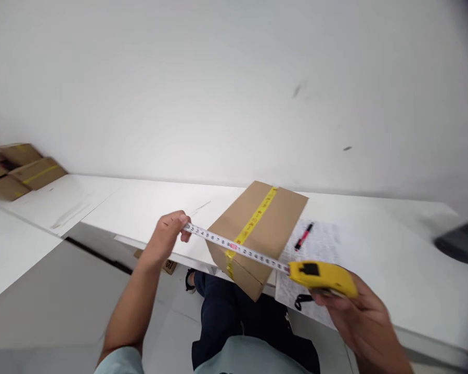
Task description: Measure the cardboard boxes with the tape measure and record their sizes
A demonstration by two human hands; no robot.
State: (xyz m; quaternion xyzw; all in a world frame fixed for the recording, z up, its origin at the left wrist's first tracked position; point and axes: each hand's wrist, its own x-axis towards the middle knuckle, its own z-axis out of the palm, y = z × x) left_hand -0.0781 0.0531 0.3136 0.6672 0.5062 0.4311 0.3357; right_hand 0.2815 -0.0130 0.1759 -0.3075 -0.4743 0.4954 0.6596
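A yellow tape measure point(323, 278) sits in my right hand point(359, 311), its fingers wrapped round the case. From it a white blade point(253, 253) with black numbers runs leftward to my left hand point(171, 232), which pinches the blade's end between thumb and fingers. The blade passes over the near part of a brown cardboard box point(284, 213) sealed with yellow printed packing tape point(256, 216). Whether the blade touches the box I cannot tell. The box lies on a white table point(140, 200), its near end reaching past the table's front edge. A dark wrist strap point(303, 300) dangles below the case.
A red and black pen point(304, 236) lies on a sheet of paper with writing point(327, 241), right of the box. Several cardboard boxes point(39, 172) are stacked at the far left. A dark object point(460, 241) stands at the right. A white wall point(218, 93) rises behind the table.
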